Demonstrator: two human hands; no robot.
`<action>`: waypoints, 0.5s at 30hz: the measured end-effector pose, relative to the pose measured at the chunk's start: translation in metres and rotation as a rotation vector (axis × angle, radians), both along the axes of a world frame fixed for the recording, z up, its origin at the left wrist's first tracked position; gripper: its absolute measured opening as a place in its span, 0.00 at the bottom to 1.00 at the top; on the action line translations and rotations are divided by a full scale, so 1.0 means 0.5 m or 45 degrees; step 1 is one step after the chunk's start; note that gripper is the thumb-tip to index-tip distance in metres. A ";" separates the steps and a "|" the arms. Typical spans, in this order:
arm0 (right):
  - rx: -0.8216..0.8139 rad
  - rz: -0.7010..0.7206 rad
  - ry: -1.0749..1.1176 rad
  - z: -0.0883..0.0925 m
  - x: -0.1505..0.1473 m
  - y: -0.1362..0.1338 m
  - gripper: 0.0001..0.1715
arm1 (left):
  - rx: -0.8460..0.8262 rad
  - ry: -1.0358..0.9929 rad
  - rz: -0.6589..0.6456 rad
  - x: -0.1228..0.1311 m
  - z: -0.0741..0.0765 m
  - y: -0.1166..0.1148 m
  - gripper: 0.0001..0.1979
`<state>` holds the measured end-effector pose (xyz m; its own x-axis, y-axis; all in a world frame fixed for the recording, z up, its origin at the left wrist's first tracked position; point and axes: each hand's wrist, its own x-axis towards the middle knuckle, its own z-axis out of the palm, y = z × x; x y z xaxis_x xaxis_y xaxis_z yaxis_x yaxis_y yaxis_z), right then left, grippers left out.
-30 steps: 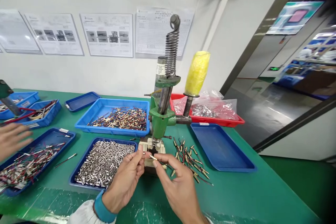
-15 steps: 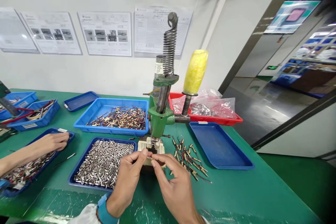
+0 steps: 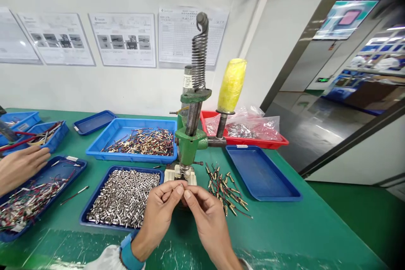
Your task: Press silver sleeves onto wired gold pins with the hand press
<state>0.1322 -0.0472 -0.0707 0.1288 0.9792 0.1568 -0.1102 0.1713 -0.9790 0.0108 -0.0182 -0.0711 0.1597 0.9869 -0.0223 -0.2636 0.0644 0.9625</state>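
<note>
My left hand point(image 3: 161, 211) and my right hand point(image 3: 210, 219) meet fingertip to fingertip, each closed in a pinch. Between them is a small brass connector point(image 3: 181, 185), mostly covered by the fingers. Just beyond the fingertips stands a green hand press point(image 3: 190, 147) with a coil spring on top and a yellow-wrapped handle point(image 3: 232, 84). A pale fixture point(image 3: 171, 174) at its base is partly hidden behind my hands. To the right lies a loose pile of brass connectors with dark and red wires point(image 3: 226, 190). Left of my hands sits a tray of short silver metal sleeves point(image 3: 125, 196).
A light-blue tray point(image 3: 104, 135) holds many wired brass pieces. An unfilled dark-blue tray point(image 3: 265, 177) and a red tray point(image 3: 281, 141) with bagged parts stand right. Another person's hand point(image 3: 25, 164) is at far left, over a tray of wired parts point(image 3: 31, 202).
My hands have drawn closer together, and the brass connector is now more covered by the fingers. The other person's hand has moved left, off the tray's far end. The view has shifted slightly.
</note>
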 end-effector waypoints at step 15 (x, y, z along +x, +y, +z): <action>0.113 -0.464 -0.459 0.069 0.105 0.003 0.20 | 0.145 0.197 -0.005 0.020 0.051 0.101 0.16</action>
